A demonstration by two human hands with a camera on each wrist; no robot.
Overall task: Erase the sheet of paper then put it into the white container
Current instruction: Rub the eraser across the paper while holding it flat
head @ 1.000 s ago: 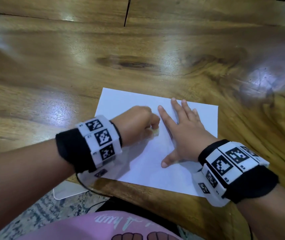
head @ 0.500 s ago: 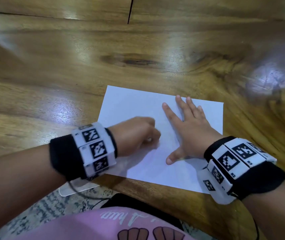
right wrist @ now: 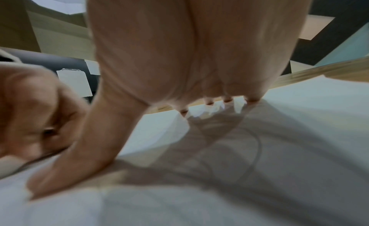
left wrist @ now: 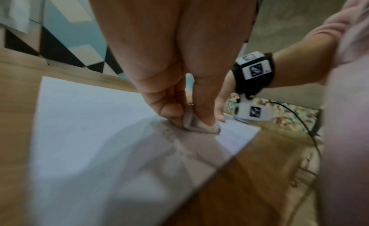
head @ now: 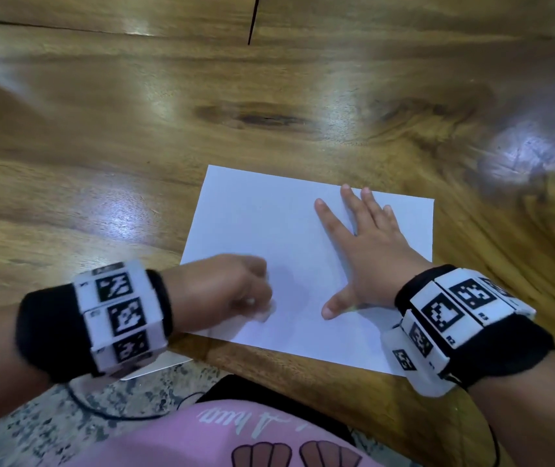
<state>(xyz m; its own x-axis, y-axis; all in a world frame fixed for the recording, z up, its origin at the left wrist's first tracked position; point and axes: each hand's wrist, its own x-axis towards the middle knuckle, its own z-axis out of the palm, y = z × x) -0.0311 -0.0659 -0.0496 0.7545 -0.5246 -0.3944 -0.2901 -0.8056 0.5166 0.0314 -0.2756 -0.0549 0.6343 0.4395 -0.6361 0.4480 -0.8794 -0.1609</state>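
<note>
A white sheet of paper [head: 269, 230] lies on the wooden table [head: 100, 146] near its front edge. My right hand [head: 367, 251] lies flat on the sheet's right half with fingers spread, pressing it down; the right wrist view shows its fingertips [right wrist: 209, 102] on the paper [right wrist: 299, 119]. My left hand [head: 232, 291] pinches a small pale eraser [head: 264, 313] against the sheet's near left part. In the left wrist view the eraser [left wrist: 191, 122] sits between thumb and fingers, touching the paper [left wrist: 89, 119]. No white container is clearly in view.
The table's front edge [head: 303, 375] runs just below the sheet. A white flat object [head: 154, 365] pokes out under the table edge by my left wrist. A black cable [head: 100, 409] trails over the speckled floor. Pink clothing [head: 202, 443] fills the bottom.
My left hand with the eraser has slid toward me and leftward across the sheet, away from my right hand. The right hand stays flat on the paper.
</note>
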